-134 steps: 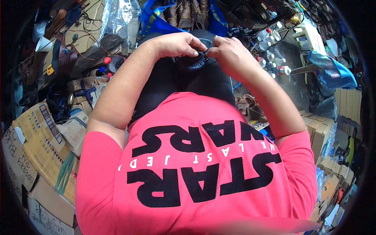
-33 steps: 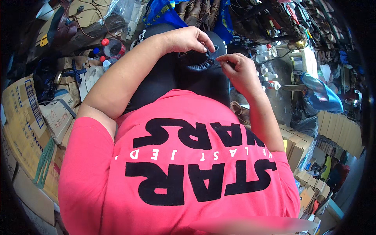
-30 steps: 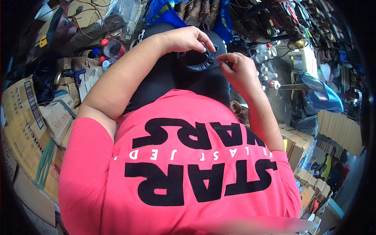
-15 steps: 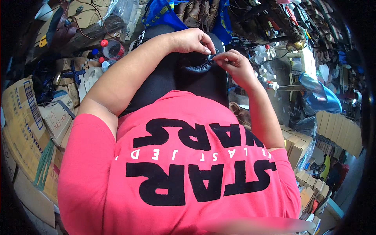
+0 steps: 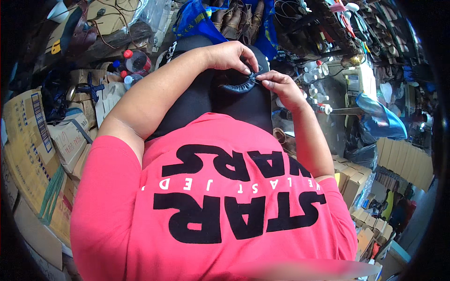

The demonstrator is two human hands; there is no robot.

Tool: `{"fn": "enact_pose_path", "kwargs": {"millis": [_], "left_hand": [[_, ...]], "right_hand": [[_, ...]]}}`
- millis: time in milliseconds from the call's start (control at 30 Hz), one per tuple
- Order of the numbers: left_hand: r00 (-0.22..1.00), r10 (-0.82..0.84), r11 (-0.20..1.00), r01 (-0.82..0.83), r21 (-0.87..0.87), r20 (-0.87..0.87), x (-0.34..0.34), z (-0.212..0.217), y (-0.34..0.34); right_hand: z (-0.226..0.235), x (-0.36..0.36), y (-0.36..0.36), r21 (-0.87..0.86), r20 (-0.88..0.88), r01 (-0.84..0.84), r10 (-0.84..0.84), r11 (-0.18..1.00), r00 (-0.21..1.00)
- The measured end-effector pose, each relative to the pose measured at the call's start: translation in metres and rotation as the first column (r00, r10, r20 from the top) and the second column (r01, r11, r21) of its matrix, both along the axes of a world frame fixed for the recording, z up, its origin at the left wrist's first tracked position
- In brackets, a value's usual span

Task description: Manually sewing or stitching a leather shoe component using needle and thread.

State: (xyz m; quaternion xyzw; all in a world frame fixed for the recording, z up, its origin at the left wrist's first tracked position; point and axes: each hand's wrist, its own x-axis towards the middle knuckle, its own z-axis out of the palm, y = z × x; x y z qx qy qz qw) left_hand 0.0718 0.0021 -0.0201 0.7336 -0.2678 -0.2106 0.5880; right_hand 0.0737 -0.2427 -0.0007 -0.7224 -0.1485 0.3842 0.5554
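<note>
Over my dark-trousered lap lies a black leather piece [image 5: 238,88], perhaps a shoe upper, its curved rim gathered in small pleats. My left hand [image 5: 234,56] reaches over it from the left, thumb and fingers closed at the rim's right end; whether they grip the leather or something thin there is hidden. From the right comes my right hand [image 5: 283,89], with thumb and forefinger pinched close beside the same spot. What is between those fingertips is too small to make out. Both hands nearly meet at the rim.
Beyond my knees stands a blue bag [image 5: 194,21] with brown leather shoes [image 5: 234,21]. Bottles with red caps [image 5: 137,61] stand at the left, near cardboard boxes [image 5: 33,136]. More small bottles [image 5: 321,97] and a blue plastic bag [image 5: 382,119] are at the right.
Both hands and the leather piece sit slightly lower in the view. My right hand's fingers have straightened somewhat, still pinched near the rim; my left hand stays at the same end.
</note>
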Motion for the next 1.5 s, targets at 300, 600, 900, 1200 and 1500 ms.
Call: {"fn": "enact_pose_path", "kwargs": {"millis": [300,600,900,1200,1500], "left_hand": [[0.998,-0.010,0.996,0.004,0.088,0.063,0.004,0.007,0.000],[1.000,-0.023,0.990,0.023,0.142,0.004,0.010,0.006,-0.007],[0.829,0.286,0.865,-0.439,0.243,0.481,-0.042,0.016,0.017],[0.624,0.292,0.704,-0.653,0.279,0.725,-0.086,0.016,0.006],[0.827,0.494,0.850,-0.525,0.050,0.269,-0.066,0.001,0.008]], "right_hand": [[-0.009,-0.012,0.001,0.015,0.207,0.060,-0.062,0.998,0.976],[-0.009,-0.017,0.014,-0.060,0.296,0.106,-0.084,0.993,0.951],[0.019,-0.038,0.018,-0.143,0.601,0.123,-0.013,0.982,0.799],[0.015,-0.065,0.022,-0.318,0.877,0.199,0.207,0.927,0.434],[0.016,-0.025,0.009,-0.149,0.394,0.006,0.053,0.989,0.918]]}}
